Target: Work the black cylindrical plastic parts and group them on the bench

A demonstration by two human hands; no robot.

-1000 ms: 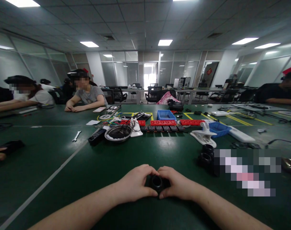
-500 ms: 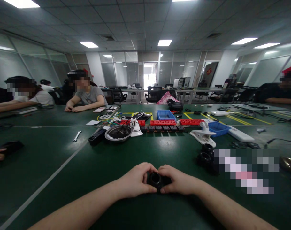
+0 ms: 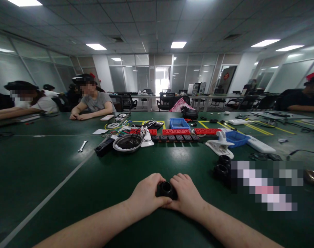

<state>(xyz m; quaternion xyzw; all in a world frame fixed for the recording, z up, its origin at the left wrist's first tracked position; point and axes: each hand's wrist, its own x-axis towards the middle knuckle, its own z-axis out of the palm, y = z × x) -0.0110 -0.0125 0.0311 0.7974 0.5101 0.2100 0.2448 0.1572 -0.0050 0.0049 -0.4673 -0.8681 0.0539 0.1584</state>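
Note:
Between my two hands, low in the middle of the head view, is a black rounded part (image 3: 166,188) with a round, hollow collar facing me. My left hand (image 3: 148,193) wraps its left side, the thumb lying across the front just under the collar. My right hand (image 3: 184,194) closes over the right side, fingers bent on top and thumb below, near the left thumb. Both palms hide much of the part, so its exact kind is unclear. To the right, several similar black parts (image 3: 222,171) with round openings stand in a cluster beside a blurred-out patch.
On the green table (image 3: 105,186) lie a wrench (image 3: 82,146), a round metal bowl (image 3: 128,149) with cable in it, red strips (image 3: 175,132), a white clamp base (image 3: 220,148) and blue trays (image 3: 179,123). Co-workers sit at the left and right.
Both hands have lifted slightly with the black part. My right hand has moved left and wrapped further over it, its thumb now nearer the left one. A hand with a black object has left the left edge.

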